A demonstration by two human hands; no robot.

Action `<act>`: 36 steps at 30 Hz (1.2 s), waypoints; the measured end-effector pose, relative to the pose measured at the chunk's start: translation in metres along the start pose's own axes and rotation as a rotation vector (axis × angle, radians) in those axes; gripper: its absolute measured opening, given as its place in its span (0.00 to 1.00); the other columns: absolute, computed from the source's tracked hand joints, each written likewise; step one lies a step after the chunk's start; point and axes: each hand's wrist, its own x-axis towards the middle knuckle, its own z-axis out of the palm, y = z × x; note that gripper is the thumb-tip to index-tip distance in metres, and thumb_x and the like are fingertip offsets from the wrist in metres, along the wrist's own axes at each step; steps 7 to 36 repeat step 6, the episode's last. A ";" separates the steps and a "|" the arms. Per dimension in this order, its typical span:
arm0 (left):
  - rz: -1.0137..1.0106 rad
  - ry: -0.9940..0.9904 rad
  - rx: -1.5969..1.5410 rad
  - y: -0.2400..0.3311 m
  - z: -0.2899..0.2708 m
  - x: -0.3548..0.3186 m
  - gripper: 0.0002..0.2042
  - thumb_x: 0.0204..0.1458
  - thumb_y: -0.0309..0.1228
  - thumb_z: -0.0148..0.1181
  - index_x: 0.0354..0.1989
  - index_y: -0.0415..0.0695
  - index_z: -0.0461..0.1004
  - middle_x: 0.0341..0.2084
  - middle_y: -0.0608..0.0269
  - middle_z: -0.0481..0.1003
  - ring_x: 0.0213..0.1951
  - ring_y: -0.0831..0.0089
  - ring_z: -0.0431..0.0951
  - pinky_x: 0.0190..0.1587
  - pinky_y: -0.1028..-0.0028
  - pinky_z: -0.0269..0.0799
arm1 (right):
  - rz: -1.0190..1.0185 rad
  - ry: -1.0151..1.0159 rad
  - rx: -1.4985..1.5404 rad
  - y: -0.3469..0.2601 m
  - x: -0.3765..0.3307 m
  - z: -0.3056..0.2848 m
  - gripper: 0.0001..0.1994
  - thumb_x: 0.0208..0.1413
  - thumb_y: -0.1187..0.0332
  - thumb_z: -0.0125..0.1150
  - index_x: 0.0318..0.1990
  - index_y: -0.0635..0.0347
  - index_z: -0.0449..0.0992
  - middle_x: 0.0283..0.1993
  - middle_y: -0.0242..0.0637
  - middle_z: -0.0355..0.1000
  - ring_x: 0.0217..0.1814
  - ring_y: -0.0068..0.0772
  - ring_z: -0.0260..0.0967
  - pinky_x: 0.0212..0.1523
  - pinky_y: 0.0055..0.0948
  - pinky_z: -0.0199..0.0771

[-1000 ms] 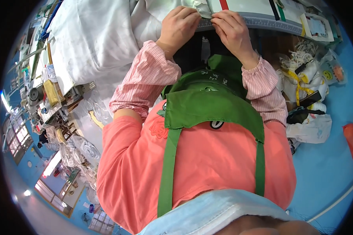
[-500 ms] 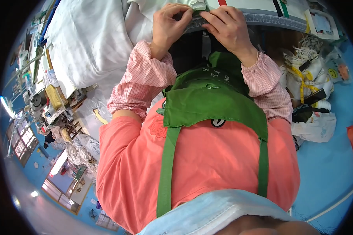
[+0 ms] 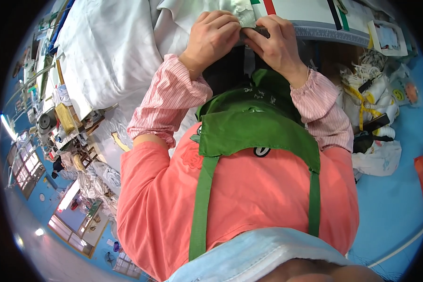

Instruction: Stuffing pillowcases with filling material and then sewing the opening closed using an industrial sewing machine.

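Note:
At the table's near edge, my left hand (image 3: 215,39) is closed with its back turned up and its fingers curled at a small pale cloth piece (image 3: 246,15). Facing it from the other side is my right hand (image 3: 278,48), its fingers bent and its thumb and forefinger reaching the lower edge of that cloth. The fingertips of both hands nearly meet there, and what lies between them is mostly hidden. Beneath my right fingers runs a grey ruler strip (image 3: 329,34) along the table edge.
A large white cloth (image 3: 108,51) drapes over the left side. Red (image 3: 270,6) and black strips (image 3: 333,14) lie on the white tabletop. A white-framed tray (image 3: 387,37) sits at the right corner, above bundled thread, a yellow tape measure (image 3: 362,110) and plastic bags (image 3: 378,157).
My left hand has turned from a pinch with its thumb showing to back-up, and moved right toward the cloth. Both hands sit slightly lower in view, and more of the pale cloth shows.

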 end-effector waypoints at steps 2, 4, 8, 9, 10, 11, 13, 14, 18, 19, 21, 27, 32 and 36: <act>0.000 -0.011 -0.015 0.002 -0.002 0.004 0.06 0.43 0.25 0.66 0.30 0.45 0.77 0.34 0.69 0.79 0.40 0.70 0.79 0.40 0.71 0.71 | -0.037 0.055 0.006 0.002 0.000 0.003 0.12 0.46 0.63 0.73 0.41 0.47 0.82 0.55 0.24 0.68 0.60 0.35 0.62 0.57 0.35 0.64; -0.002 -0.021 -0.029 0.003 -0.005 0.005 0.06 0.42 0.22 0.66 0.30 0.44 0.78 0.33 0.67 0.79 0.39 0.69 0.80 0.40 0.71 0.72 | -0.067 0.025 0.002 0.005 0.001 0.004 0.13 0.46 0.64 0.73 0.41 0.47 0.82 0.59 0.24 0.67 0.63 0.37 0.60 0.59 0.36 0.65; -0.004 -0.066 -0.021 0.003 -0.006 0.002 0.07 0.42 0.23 0.65 0.32 0.44 0.78 0.34 0.66 0.79 0.40 0.68 0.80 0.42 0.71 0.73 | -0.101 -0.005 -0.002 0.008 0.004 0.006 0.14 0.46 0.64 0.72 0.42 0.47 0.82 0.64 0.23 0.65 0.67 0.38 0.58 0.61 0.37 0.65; -0.004 -0.066 -0.021 0.003 -0.006 0.002 0.07 0.42 0.23 0.65 0.32 0.44 0.78 0.34 0.66 0.79 0.40 0.68 0.80 0.42 0.71 0.73 | -0.101 -0.005 -0.002 0.008 0.004 0.006 0.14 0.46 0.64 0.72 0.42 0.47 0.82 0.64 0.23 0.65 0.67 0.38 0.58 0.61 0.37 0.65; -0.004 -0.066 -0.021 0.003 -0.006 0.002 0.07 0.42 0.23 0.65 0.32 0.44 0.78 0.34 0.66 0.79 0.40 0.68 0.80 0.42 0.71 0.73 | -0.101 -0.005 -0.002 0.008 0.004 0.006 0.14 0.46 0.64 0.72 0.42 0.47 0.82 0.64 0.23 0.65 0.67 0.38 0.58 0.61 0.37 0.65; -0.004 -0.066 -0.021 0.003 -0.006 0.002 0.07 0.42 0.23 0.65 0.32 0.44 0.78 0.34 0.66 0.79 0.40 0.68 0.80 0.42 0.71 0.73 | -0.101 -0.005 -0.002 0.008 0.004 0.006 0.14 0.46 0.64 0.72 0.42 0.47 0.82 0.64 0.23 0.65 0.67 0.38 0.58 0.61 0.37 0.65; -0.004 -0.066 -0.021 0.003 -0.006 0.002 0.07 0.42 0.23 0.65 0.32 0.44 0.78 0.34 0.66 0.79 0.40 0.68 0.80 0.42 0.71 0.73 | -0.101 -0.005 -0.002 0.008 0.004 0.006 0.14 0.46 0.64 0.72 0.42 0.47 0.82 0.64 0.23 0.65 0.67 0.38 0.58 0.61 0.37 0.65; -0.004 -0.066 -0.021 0.003 -0.006 0.002 0.07 0.42 0.23 0.65 0.32 0.44 0.78 0.34 0.66 0.79 0.40 0.68 0.80 0.42 0.71 0.73 | -0.101 -0.005 -0.002 0.008 0.004 0.006 0.14 0.46 0.64 0.72 0.42 0.47 0.82 0.64 0.23 0.65 0.67 0.38 0.58 0.61 0.37 0.65; -0.004 -0.066 -0.021 0.003 -0.006 0.002 0.07 0.42 0.23 0.65 0.32 0.44 0.78 0.34 0.66 0.79 0.40 0.68 0.80 0.42 0.71 0.73 | -0.101 -0.005 -0.002 0.008 0.004 0.006 0.14 0.46 0.64 0.72 0.42 0.47 0.82 0.64 0.23 0.65 0.67 0.38 0.58 0.61 0.37 0.65; -0.004 -0.066 -0.021 0.003 -0.006 0.002 0.07 0.42 0.23 0.65 0.32 0.44 0.78 0.34 0.66 0.79 0.40 0.68 0.80 0.42 0.71 0.73 | -0.101 -0.005 -0.002 0.008 0.004 0.006 0.14 0.46 0.64 0.72 0.42 0.47 0.82 0.64 0.23 0.65 0.67 0.38 0.58 0.61 0.37 0.65; -0.004 -0.066 -0.021 0.003 -0.006 0.002 0.07 0.42 0.23 0.65 0.32 0.44 0.78 0.34 0.66 0.79 0.40 0.68 0.80 0.42 0.71 0.73 | -0.101 -0.005 -0.002 0.008 0.004 0.006 0.14 0.46 0.64 0.72 0.42 0.47 0.82 0.64 0.23 0.65 0.67 0.38 0.58 0.61 0.37 0.65; -0.004 -0.066 -0.021 0.003 -0.006 0.002 0.07 0.42 0.23 0.65 0.32 0.44 0.78 0.34 0.66 0.79 0.40 0.68 0.80 0.42 0.71 0.73 | -0.101 -0.005 -0.002 0.008 0.004 0.006 0.14 0.46 0.64 0.72 0.42 0.47 0.82 0.64 0.23 0.65 0.67 0.38 0.58 0.61 0.37 0.65; -0.004 -0.066 -0.021 0.003 -0.006 0.002 0.07 0.42 0.23 0.65 0.32 0.44 0.78 0.34 0.66 0.79 0.40 0.68 0.80 0.42 0.71 0.73 | -0.101 -0.005 -0.002 0.008 0.004 0.006 0.14 0.46 0.64 0.72 0.42 0.47 0.82 0.64 0.23 0.65 0.67 0.38 0.58 0.61 0.37 0.65; -0.004 -0.066 -0.021 0.003 -0.006 0.002 0.07 0.42 0.23 0.65 0.32 0.44 0.78 0.34 0.66 0.79 0.40 0.68 0.80 0.42 0.71 0.73 | -0.101 -0.005 -0.002 0.008 0.004 0.006 0.14 0.46 0.64 0.72 0.42 0.47 0.82 0.64 0.23 0.65 0.67 0.38 0.58 0.61 0.37 0.65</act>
